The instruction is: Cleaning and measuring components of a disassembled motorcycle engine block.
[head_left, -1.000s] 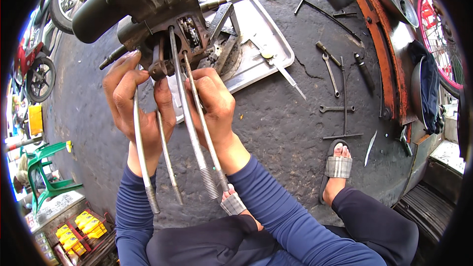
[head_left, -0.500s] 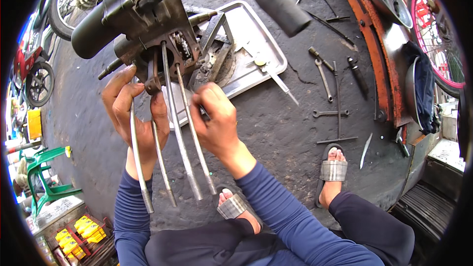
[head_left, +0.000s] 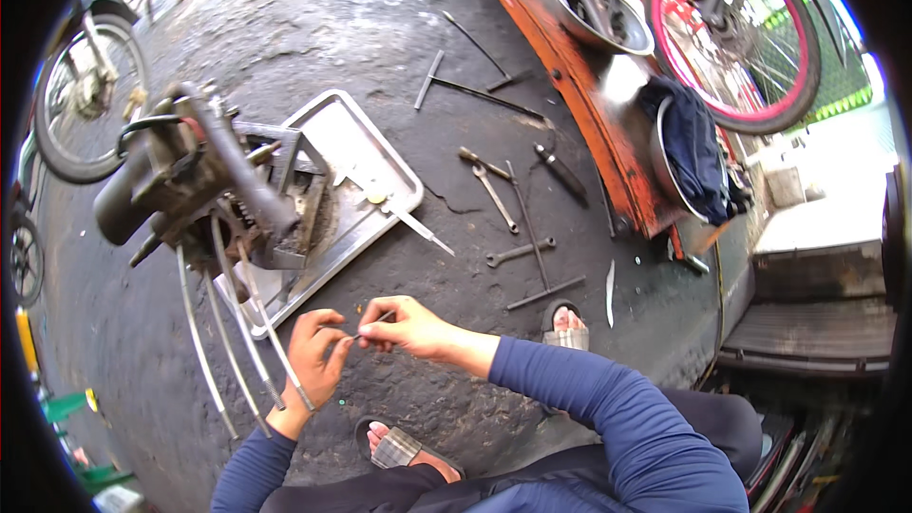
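Observation:
A dirty engine block (head_left: pixel 195 185) stands on the dark ground at the left, with several long threaded studs (head_left: pixel 233 323) pointing down toward me. Both my hands are away from it, low in the middle of the view. My right hand (head_left: pixel 407 328) pinches a small thin metal pin (head_left: pixel 369 326). My left hand (head_left: pixel 318 356) is curled beside it, and its fingertips meet the pin's other end. The nearest stud runs just left of my left hand. A shallow metal tray (head_left: pixel 380 157) lies behind the engine block.
Wrenches (head_left: pixel 497 198), a T-handle tool (head_left: pixel 534 261) and a screwdriver (head_left: pixel 560 173) lie on the ground to the right. An orange metal ramp (head_left: pixel 579 85) carries a metal bowl (head_left: pixel 603 9) and a dark cloth (head_left: pixel 698 147). A pink-rimmed wheel (head_left: pixel 731 33) stands behind. My sandalled feet (head_left: pixel 568 328) are close.
Both hands have let go of the engine block and studs and dropped toward me, now meeting on a small pin. The view has swung, so the engine sits further left.

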Available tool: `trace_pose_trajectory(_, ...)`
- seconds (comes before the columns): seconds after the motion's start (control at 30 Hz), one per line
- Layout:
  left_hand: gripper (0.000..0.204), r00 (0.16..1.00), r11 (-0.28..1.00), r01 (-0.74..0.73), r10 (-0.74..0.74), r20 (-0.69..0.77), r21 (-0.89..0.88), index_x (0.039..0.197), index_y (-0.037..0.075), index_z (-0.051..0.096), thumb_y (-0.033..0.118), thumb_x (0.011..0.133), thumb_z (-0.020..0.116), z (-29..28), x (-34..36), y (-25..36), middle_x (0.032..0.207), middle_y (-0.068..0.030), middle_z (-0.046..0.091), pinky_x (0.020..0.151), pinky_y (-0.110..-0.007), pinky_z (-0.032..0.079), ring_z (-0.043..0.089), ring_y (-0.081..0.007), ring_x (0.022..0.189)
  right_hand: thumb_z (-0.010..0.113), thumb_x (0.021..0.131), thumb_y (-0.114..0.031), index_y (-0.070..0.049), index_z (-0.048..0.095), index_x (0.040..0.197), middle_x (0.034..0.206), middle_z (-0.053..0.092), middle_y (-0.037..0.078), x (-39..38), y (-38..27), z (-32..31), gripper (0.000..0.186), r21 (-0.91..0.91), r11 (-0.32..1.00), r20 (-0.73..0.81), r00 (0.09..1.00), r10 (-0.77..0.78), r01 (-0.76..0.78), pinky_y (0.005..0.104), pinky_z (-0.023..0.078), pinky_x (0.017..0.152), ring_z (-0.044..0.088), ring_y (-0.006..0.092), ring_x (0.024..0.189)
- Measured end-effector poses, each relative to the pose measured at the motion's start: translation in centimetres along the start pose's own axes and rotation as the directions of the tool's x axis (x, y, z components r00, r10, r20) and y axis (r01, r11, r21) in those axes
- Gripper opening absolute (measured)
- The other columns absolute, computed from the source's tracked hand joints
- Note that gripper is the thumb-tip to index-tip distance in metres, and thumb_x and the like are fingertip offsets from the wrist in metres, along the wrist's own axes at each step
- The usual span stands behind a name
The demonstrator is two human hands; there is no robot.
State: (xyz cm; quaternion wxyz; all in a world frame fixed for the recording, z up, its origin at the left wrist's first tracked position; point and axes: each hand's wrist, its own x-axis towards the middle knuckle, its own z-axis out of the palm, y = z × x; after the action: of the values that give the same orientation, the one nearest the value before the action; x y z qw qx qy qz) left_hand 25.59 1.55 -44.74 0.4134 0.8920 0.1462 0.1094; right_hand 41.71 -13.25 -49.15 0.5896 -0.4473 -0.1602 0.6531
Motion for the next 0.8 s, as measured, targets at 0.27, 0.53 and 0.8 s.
trace_pose_trajectory(0.27, 0.026, 0.857, 0.957, 0.107, -0.227, 0.464, 0.269, 0.087, 0.004, 0.071, 0.029, 0.085, 0.074, -3.1, -3.8, -3.4, 0.094, -0.0084, 0.071, 0.074, -0.044, 0.055, 0.068, -0.0313, 0.082, 0.065, 0.100, -0.023, -0.006, 0.057, 0.120, 0.099, 0.072, 0.009, 0.8, 2.5, -5.4, 0.028, 0.208, 0.951, -0.231, 0.933, 0.275, -0.228, 0.0319, 0.048, 0.062, 0.056, 0.0124, 0.066)
trace_pose_trajectory(0.53, 0.051, 0.889, 0.233, 0.408, -0.320, 0.327, -0.883, 0.132, 0.004, 0.062, 0.044, 0.101, 0.058, -11.0, -25.3, 9.4, 0.134, -0.0086, 0.063, 0.107, -0.034, 0.042, 0.057, -0.0183, 0.123, 0.067, 0.084, -0.055, -0.001, 0.074, 0.104, 0.098, 0.074, 0.023, -8.1, 1.0, -12.2, 0.058, -0.945, -0.123, 0.080, 0.580, 0.811, 0.302, 0.0465, 0.055, 0.088, 0.071, 0.0406, 0.095)
trace_pose_trajectory(0.8, 0.045, 0.038, -0.592, 0.279, -0.780, 0.625, -0.756, 0.133, 0.002, 0.063, 0.036, 0.108, 0.047, 5.7, -47.4, 34.8, 0.135, -0.0086, 0.065, 0.106, -0.035, 0.044, 0.061, -0.0234, 0.121, 0.063, 0.094, -0.039, 0.004, 0.068, 0.099, 0.090, 0.069, 0.029, -20.9, -22.7, -3.7, 0.044, -0.894, -0.396, 0.116, 0.962, 0.247, 0.209, 0.0514, 0.053, 0.078, 0.066, 0.0463, 0.084)
